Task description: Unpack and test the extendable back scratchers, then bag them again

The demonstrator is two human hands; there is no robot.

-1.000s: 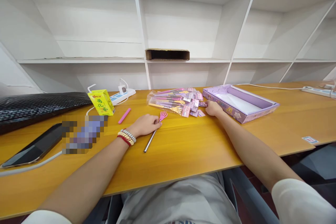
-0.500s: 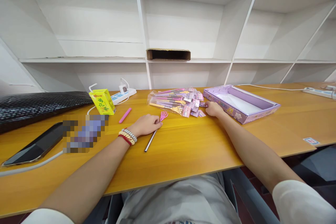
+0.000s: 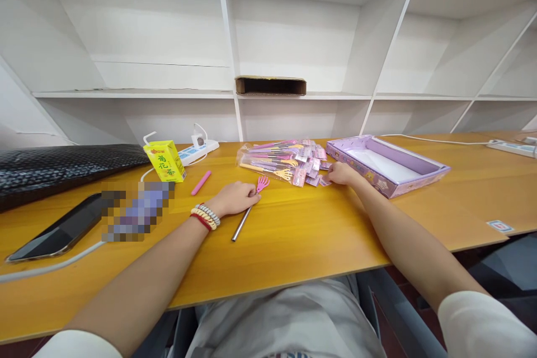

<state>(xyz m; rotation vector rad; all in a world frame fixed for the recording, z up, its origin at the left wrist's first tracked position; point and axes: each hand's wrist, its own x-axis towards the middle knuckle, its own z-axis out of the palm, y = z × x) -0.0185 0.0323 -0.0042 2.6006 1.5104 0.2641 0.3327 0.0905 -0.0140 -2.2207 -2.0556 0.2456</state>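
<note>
My left hand (image 3: 238, 198) is closed on a small pink claw-headed stick (image 3: 242, 224) with a silver rod, low over the table. Bracelets circle that wrist. My right hand (image 3: 340, 174) has its fingers pressed together at a small purple card (image 3: 324, 180) on the right edge of a pile of packaged sticks (image 3: 272, 162). These packets are clear, with pink, purple and yellow claw-headed sticks and printed cards. Just right of the pile lies an open purple box (image 3: 388, 183) with a white inside. A pink tube (image 3: 201, 183) rests left of my left hand.
A yellow drink carton (image 3: 165, 161) with a straw stands at the left, before a power strip (image 3: 201, 151). A phone (image 3: 62, 229), a blurred item and a white cable lie nearer. White shelves (image 3: 138, 94) rise behind, holding a cardboard box (image 3: 271, 86). Another power strip (image 3: 514, 149) is far right.
My right hand has shifted slightly down toward the lower cards at the pile's right edge. My left hand keeps its hold on the pink claw-headed stick.
</note>
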